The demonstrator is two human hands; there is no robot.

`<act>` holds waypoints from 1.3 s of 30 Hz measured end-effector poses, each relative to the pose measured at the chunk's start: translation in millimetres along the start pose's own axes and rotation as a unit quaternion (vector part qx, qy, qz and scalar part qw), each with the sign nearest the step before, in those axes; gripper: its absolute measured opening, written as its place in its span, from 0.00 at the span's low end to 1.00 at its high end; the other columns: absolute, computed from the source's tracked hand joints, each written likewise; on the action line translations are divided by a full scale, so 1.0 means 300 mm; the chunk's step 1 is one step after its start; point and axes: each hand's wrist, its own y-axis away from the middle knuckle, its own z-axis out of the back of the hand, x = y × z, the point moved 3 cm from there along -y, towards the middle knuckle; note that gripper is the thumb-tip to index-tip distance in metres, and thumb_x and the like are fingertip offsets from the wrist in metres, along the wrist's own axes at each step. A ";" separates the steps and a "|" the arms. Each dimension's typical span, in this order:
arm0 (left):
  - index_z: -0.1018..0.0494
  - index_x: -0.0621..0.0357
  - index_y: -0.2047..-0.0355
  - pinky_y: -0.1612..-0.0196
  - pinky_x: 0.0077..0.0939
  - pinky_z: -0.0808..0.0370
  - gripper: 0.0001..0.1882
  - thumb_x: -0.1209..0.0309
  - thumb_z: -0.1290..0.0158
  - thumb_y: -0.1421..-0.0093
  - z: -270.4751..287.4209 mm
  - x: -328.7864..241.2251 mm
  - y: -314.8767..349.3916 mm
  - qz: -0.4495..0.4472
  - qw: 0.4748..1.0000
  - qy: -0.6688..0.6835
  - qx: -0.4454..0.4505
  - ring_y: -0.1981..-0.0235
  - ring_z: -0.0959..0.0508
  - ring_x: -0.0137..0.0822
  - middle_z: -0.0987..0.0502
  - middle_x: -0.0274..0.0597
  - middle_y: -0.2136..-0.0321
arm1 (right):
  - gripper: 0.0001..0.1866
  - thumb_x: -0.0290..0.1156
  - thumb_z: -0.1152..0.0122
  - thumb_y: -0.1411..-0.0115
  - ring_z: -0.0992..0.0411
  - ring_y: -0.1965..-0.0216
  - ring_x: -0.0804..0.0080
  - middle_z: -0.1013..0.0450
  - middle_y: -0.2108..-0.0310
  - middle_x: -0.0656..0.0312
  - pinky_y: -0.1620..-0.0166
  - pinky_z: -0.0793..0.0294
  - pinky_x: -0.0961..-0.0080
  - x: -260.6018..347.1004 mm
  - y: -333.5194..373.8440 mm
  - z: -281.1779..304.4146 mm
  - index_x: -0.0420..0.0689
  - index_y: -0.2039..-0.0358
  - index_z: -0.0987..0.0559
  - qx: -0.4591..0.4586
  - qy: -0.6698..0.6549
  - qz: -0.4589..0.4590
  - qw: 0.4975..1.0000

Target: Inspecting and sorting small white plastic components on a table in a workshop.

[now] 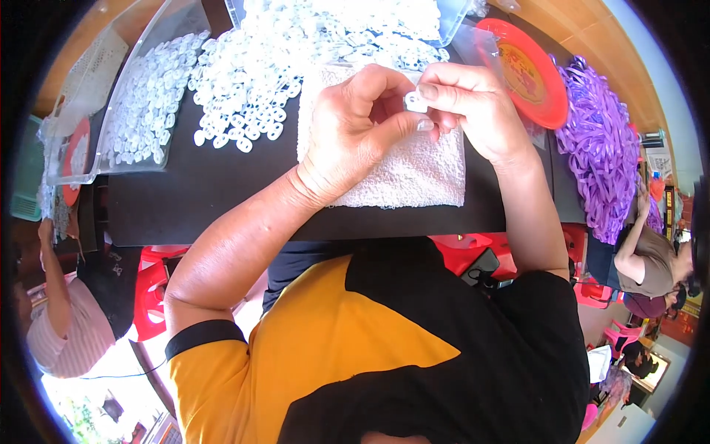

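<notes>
A small white plastic piece with an opening in it is held up between my two hands, over a white terry towel. My right hand pinches it from the right with thumb and forefinger. From the left, my left hand closes on it, with the thumb stretched just below and the fingers curled behind. Part of the left fingers is hidden. Many similar white pieces lie in a heap beyond and left of the towel.
A clear plastic bin of white pieces stands at the left. At the right are a red round tray and a pile of purple straps. People sit at both sides, one in a striped top, another in a brown top.
</notes>
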 end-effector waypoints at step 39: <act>0.23 0.58 0.63 0.68 0.15 0.27 0.14 0.73 0.34 0.50 -0.003 -0.013 0.002 -0.054 0.998 -0.021 -0.038 0.73 0.27 0.21 0.24 0.31 0.74 | 0.10 0.32 0.43 0.37 0.36 0.80 0.83 0.34 0.82 0.69 0.74 0.36 0.85 0.010 0.037 -0.012 0.36 0.68 0.21 -0.080 0.020 0.047 0.996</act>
